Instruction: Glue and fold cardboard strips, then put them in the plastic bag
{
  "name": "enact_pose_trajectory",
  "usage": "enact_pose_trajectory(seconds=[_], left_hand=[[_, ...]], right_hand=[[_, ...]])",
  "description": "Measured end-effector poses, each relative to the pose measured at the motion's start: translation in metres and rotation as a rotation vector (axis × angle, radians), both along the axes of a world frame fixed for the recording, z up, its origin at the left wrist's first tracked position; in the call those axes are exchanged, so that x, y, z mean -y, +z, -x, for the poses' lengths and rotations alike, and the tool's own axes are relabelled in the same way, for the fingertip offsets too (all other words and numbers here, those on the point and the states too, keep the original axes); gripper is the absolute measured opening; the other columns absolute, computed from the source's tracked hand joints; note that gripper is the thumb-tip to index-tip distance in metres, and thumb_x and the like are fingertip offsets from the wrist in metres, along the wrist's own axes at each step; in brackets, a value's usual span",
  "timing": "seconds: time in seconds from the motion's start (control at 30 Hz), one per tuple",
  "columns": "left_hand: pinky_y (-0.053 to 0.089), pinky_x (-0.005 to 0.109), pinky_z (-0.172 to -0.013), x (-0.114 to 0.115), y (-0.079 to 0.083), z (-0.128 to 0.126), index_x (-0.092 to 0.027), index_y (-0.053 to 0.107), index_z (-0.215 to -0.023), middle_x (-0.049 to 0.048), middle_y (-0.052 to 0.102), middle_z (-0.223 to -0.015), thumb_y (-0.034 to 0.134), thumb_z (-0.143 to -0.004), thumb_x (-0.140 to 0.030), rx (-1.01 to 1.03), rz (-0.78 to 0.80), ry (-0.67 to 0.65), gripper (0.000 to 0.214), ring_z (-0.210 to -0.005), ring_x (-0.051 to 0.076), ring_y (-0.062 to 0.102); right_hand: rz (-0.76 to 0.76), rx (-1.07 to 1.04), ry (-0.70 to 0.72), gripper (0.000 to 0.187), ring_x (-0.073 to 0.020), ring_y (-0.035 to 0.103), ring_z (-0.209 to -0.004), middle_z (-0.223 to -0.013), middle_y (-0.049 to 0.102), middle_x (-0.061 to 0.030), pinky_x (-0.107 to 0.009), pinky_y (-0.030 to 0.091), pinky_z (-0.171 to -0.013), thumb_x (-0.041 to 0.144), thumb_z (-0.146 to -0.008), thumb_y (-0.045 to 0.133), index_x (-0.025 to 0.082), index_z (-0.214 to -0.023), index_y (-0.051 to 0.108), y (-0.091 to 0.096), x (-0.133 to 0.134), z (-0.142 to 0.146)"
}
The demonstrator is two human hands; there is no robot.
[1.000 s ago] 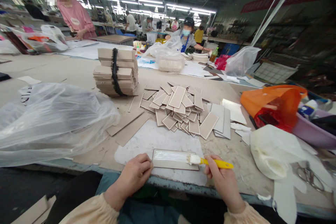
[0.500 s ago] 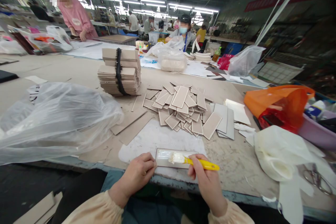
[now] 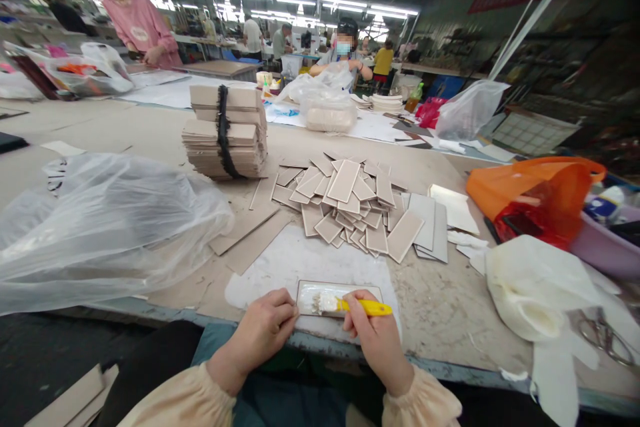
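A small rectangular card piece [image 3: 345, 291] lies at the table's near edge on a white glue-smeared patch [image 3: 300, 263]. My right hand [image 3: 373, 340] is closed round a yellow-handled brush [image 3: 350, 306], whose white bristles rest on the left part of the piece. My left hand [image 3: 263, 330] is closed, its fingertips pressing the piece's left end. Beyond lies a heap of several loose card pieces [image 3: 350, 203].
A tied bundle of card strips [image 3: 225, 133] stands behind the heap. A big clear plastic bag [image 3: 100, 227] lies left. An orange bag [image 3: 535, 197], white cloth [image 3: 530, 287] and scissors [image 3: 600, 340] lie right. Other people work at far tables.
My right hand has drawn the brush leftward across the card piece, from its right end to near its left end. My left hand has stayed at the left end.
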State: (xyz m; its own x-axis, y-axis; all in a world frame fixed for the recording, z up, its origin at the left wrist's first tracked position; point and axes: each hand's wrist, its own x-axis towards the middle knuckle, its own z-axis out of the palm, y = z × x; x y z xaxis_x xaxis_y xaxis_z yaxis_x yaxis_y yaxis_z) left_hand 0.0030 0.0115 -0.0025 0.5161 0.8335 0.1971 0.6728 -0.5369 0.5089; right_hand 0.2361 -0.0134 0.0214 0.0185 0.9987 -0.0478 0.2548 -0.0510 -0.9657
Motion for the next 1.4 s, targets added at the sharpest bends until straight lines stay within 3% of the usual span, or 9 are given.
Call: enact_pose_trajectory(seconds=[0.23, 0.47, 0.63, 0.87, 1.03, 1.17, 1.27, 1.4], left_hand=[[0.047, 0.022, -0.069, -0.001, 0.004, -0.001, -0.019, 0.064, -0.073, 0.0034, 0.062, -0.084, 0.046, -0.094, -0.021, 0.024, -0.017, -0.003, 0.027, -0.078, 0.012, 0.061], [0.047, 0.022, -0.07, -0.001, 0.003, 0.0, -0.019, 0.062, -0.073, 0.003, 0.062, -0.085, 0.046, -0.094, -0.021, 0.035, -0.001, -0.007, 0.026, -0.079, 0.012, 0.061], [0.048, 0.022, -0.07, -0.001, 0.002, 0.0, -0.019, 0.063, -0.074, 0.0032, 0.062, -0.085, 0.046, -0.095, -0.022, 0.042, -0.009, -0.009, 0.027, -0.078, 0.012, 0.061], [0.048, 0.021, -0.069, -0.001, 0.002, -0.001, -0.019, 0.062, -0.071, 0.0031, 0.061, -0.084, 0.046, -0.094, -0.022, 0.048, -0.012, -0.004, 0.028, -0.077, 0.012, 0.061], [0.048, 0.022, -0.069, -0.001, 0.003, -0.001, -0.019, 0.064, -0.073, 0.0036, 0.062, -0.084, 0.047, -0.093, -0.019, 0.034, -0.011, 0.001, 0.026, -0.076, 0.012, 0.06], [0.048, 0.023, -0.068, 0.001, 0.003, -0.002, -0.019, 0.064, -0.072, 0.0041, 0.061, -0.082, 0.047, -0.091, -0.018, 0.025, -0.005, 0.014, 0.025, -0.075, 0.012, 0.06], [0.048, 0.023, -0.069, 0.003, 0.006, -0.005, -0.019, 0.062, -0.069, 0.0038, 0.06, -0.081, 0.048, -0.089, -0.015, 0.018, 0.014, 0.029, 0.024, -0.077, 0.013, 0.06], [0.049, 0.023, -0.069, 0.001, 0.01, -0.002, -0.019, 0.062, -0.074, 0.0034, 0.061, -0.083, 0.052, -0.087, -0.016, 0.053, 0.054, 0.055, 0.017, -0.077, 0.013, 0.06]], right_hand=[[0.001, 0.113, -0.097, 0.036, -0.0152, 0.053, -0.049, -0.055, 0.058, 0.0034, -0.025, 0.045, -0.054, 0.053, -0.096, 0.048, 0.021, -0.084, 0.059, 0.005, 0.004, -0.05], [0.001, 0.276, -0.167, 0.045, -0.0163, 0.054, -0.049, -0.057, 0.058, 0.0006, -0.029, 0.047, -0.059, 0.055, -0.095, 0.046, 0.022, -0.066, 0.057, 0.006, 0.011, -0.09], [-0.025, 0.308, -0.189, 0.043, -0.0171, 0.054, -0.047, -0.052, 0.057, 0.0015, -0.029, 0.046, -0.055, 0.057, -0.094, 0.047, 0.022, -0.072, 0.058, 0.007, 0.013, -0.102], [-0.05, 0.267, -0.287, 0.042, -0.016, 0.054, -0.048, -0.054, 0.057, 0.0011, -0.027, 0.046, -0.052, 0.058, -0.092, 0.05, 0.022, -0.072, 0.057, 0.022, 0.01, -0.107], [-0.021, 0.282, -0.167, 0.042, -0.0174, 0.054, -0.047, -0.053, 0.057, 0.0009, -0.028, 0.046, -0.052, 0.058, -0.093, 0.045, 0.022, -0.075, 0.058, 0.015, 0.002, -0.101], [-0.014, 0.365, -0.155, 0.044, -0.0185, 0.055, -0.046, -0.051, 0.057, 0.0, -0.03, 0.046, -0.052, 0.059, -0.091, 0.046, 0.023, -0.068, 0.058, 0.006, 0.003, -0.11], [-0.038, 0.381, -0.201, 0.046, -0.018, 0.054, -0.047, -0.055, 0.058, -0.0008, -0.03, 0.047, -0.051, 0.061, -0.089, 0.048, 0.024, -0.063, 0.058, 0.004, 0.006, -0.124], [-0.136, 0.266, -0.362, 0.037, -0.0204, 0.055, -0.054, -0.06, 0.057, -0.0017, -0.033, 0.049, -0.056, 0.059, -0.089, 0.05, 0.025, -0.078, 0.061, 0.0, 0.006, -0.138]])
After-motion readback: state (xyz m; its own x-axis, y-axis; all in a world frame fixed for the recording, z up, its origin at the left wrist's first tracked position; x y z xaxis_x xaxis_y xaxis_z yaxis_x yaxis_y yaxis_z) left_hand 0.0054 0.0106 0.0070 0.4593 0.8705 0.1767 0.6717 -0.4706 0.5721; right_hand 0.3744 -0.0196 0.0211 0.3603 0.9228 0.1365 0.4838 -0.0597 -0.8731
